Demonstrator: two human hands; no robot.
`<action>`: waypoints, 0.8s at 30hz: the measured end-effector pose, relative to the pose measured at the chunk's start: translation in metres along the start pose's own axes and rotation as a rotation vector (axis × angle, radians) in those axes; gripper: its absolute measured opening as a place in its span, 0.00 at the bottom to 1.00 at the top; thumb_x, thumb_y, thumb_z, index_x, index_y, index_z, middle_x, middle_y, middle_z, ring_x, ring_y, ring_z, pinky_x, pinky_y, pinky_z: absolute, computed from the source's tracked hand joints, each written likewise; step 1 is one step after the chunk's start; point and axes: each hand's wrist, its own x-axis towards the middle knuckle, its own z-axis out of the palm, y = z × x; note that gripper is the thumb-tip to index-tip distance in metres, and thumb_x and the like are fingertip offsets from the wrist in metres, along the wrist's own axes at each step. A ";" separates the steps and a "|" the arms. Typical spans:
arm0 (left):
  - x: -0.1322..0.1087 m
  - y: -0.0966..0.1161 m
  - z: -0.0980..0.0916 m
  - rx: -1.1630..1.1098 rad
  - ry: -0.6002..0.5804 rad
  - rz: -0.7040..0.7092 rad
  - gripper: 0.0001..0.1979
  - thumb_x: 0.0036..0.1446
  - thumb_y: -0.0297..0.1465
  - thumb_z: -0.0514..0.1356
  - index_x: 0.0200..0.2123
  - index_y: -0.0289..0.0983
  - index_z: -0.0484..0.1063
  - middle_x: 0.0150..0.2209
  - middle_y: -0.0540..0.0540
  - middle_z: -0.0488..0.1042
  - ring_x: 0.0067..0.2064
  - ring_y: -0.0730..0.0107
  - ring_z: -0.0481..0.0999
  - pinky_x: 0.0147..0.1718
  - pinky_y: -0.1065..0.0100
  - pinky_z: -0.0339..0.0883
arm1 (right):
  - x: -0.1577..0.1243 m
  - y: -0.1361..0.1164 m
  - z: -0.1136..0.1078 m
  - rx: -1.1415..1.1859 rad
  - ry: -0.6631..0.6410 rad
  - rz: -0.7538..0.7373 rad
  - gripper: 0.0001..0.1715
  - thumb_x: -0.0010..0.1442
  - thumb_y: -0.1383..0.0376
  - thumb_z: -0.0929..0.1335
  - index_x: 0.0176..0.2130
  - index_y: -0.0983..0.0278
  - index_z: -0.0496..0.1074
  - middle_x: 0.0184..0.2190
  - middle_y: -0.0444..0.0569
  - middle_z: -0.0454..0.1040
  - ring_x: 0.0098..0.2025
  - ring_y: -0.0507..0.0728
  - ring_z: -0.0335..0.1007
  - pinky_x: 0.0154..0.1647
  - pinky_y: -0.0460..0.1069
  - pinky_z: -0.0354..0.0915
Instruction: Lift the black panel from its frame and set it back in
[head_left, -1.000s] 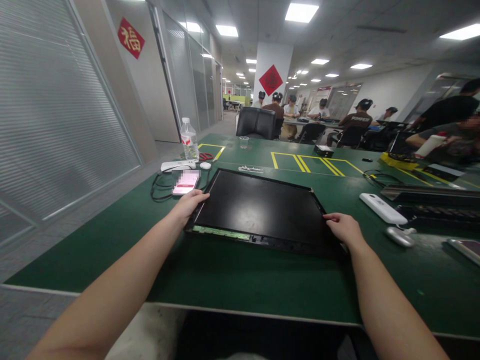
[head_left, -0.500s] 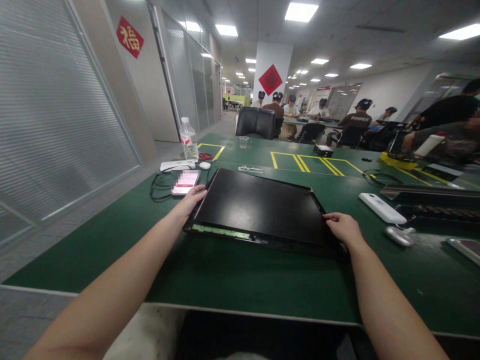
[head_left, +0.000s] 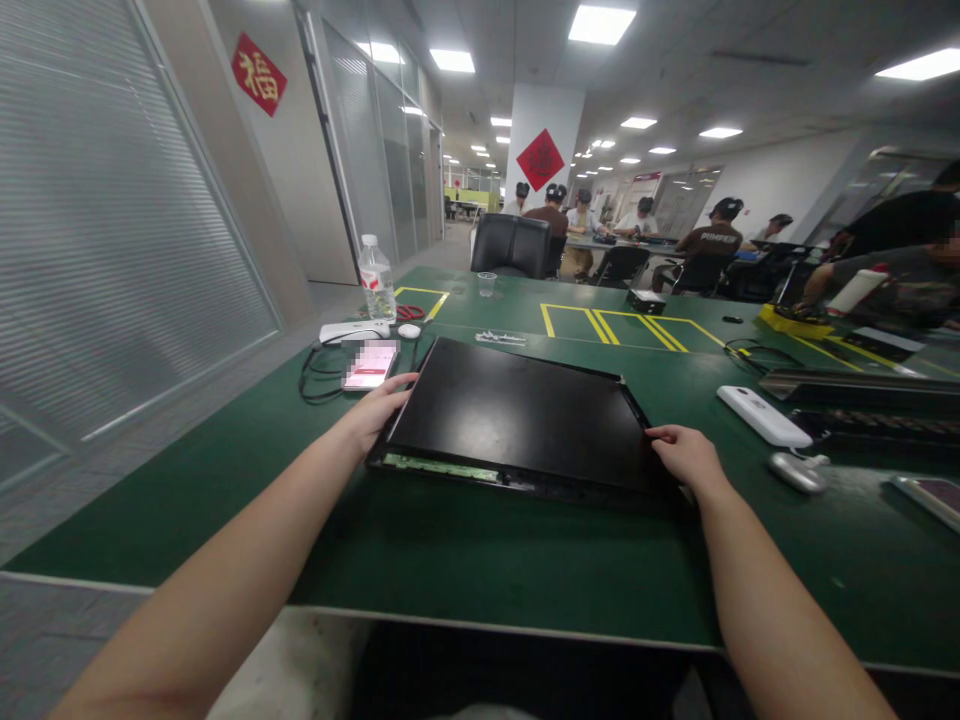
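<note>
A black flat display panel (head_left: 517,410) in a dark frame lies in front of me on the green table (head_left: 480,570). Along its near edge a strip of green circuit board (head_left: 442,466) shows. My left hand (head_left: 381,408) grips the left edge of the panel, fingers on the rim. At the right edge, my right hand (head_left: 686,455) pinches the frame between thumb and fingers. The undersides of both grips are hidden.
Left of the panel are a lit phone (head_left: 372,365), a black cable, a white power bank (head_left: 352,331) and a water bottle (head_left: 376,280). A clear cup (head_left: 487,285) stands farther back. A white device (head_left: 765,417) lies to the right. Several people sit at a far table.
My left hand's fingers have shifted slightly along the left edge. The panel's near edge tips a little, covering a bit of the green strip. My right hand keeps its place.
</note>
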 end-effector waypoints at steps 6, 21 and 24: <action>-0.001 -0.002 0.000 0.035 -0.011 0.018 0.17 0.51 0.25 0.73 0.44 0.36 0.77 0.28 0.46 0.82 0.23 0.67 0.79 0.21 0.70 0.74 | 0.001 0.000 0.001 -0.002 0.001 -0.005 0.19 0.55 0.68 0.68 0.43 0.59 0.85 0.39 0.50 0.83 0.40 0.58 0.78 0.38 0.48 0.67; -0.009 0.004 0.003 0.119 0.033 0.100 0.14 0.46 0.28 0.76 0.38 0.35 0.81 0.27 0.46 0.81 0.24 0.68 0.79 0.24 0.71 0.71 | -0.001 -0.001 -0.001 -0.007 0.006 -0.053 0.18 0.54 0.69 0.69 0.42 0.59 0.85 0.37 0.50 0.83 0.41 0.58 0.79 0.42 0.49 0.70; -0.010 0.005 0.003 0.148 0.046 0.108 0.12 0.49 0.28 0.74 0.38 0.35 0.81 0.27 0.46 0.81 0.25 0.68 0.79 0.24 0.72 0.71 | -0.001 -0.003 -0.001 -0.013 0.001 -0.056 0.19 0.55 0.69 0.68 0.43 0.60 0.85 0.38 0.50 0.83 0.41 0.59 0.79 0.43 0.49 0.70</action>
